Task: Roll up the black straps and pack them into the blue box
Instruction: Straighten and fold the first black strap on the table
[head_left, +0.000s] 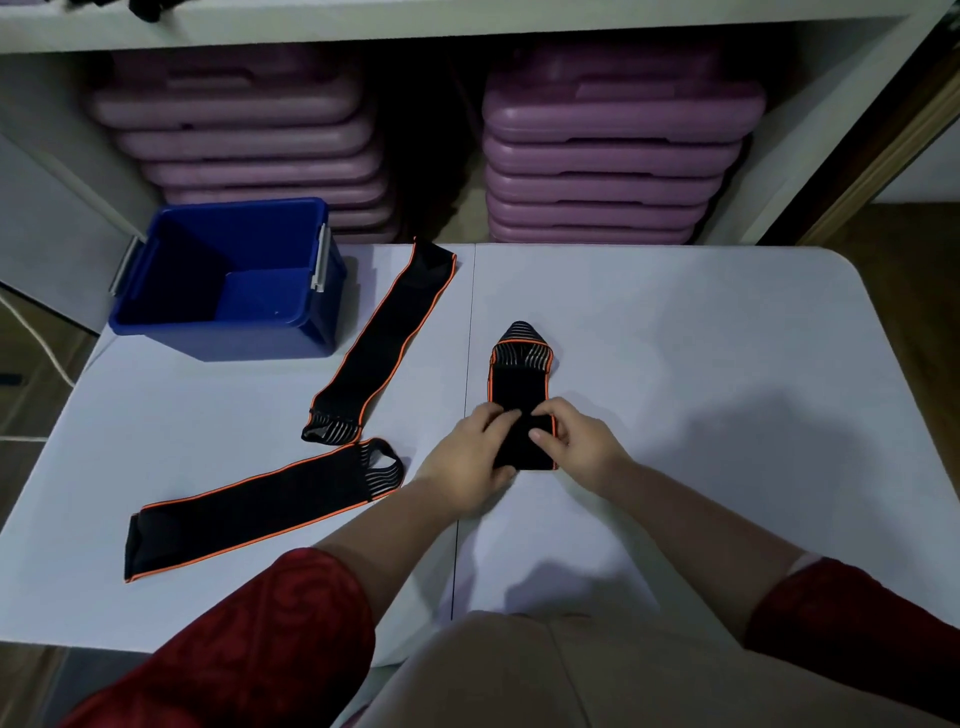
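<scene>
Three black straps with orange edging lie on the white table (701, 332). One strap (519, 384) sits in the middle, its near end partly rolled; my left hand (475, 457) and my right hand (571, 441) both grip that rolled end. Its striped far end points away from me. A second strap (387, 338) lies flat and diagonal, left of centre. A third strap (260, 512) lies flat near the table's left front. The blue box (171, 332) stands open at the far left corner, and I see nothing inside it.
Two stacks of purple plastic cases (613, 150) fill the shelf behind the table. A white shelf board runs above them. The right half of the table holds only shadow. My red sleeves and lap fill the bottom of the view.
</scene>
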